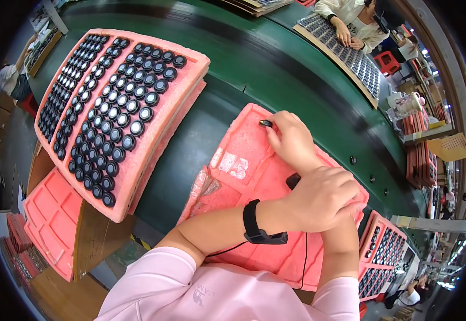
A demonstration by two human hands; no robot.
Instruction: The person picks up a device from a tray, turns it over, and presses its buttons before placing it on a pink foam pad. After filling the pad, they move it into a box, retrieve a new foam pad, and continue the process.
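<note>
My right hand (293,138) reaches over a pink foam tray (251,142) and pinches a small black part (265,123) at its fingertips. The part has a thin yellowish edge; the rest of its shape is hard to make out. Crossing over from the left, my left hand (326,197) wraps around my right wrist with its fingers curled. Whether it also grips a strap there is hidden. A black block (293,181) pokes out beside that wrist, partly covered. My left wrist wears a black band with a box (267,235).
At left, stacked pink trays (152,155) hold rows of black round parts (116,112). Several loose parts (353,160) lie on the green belt (211,48). Another filled tray (385,251) is at right. Across, a co-worker's hands (345,35) work over a board of parts (361,67).
</note>
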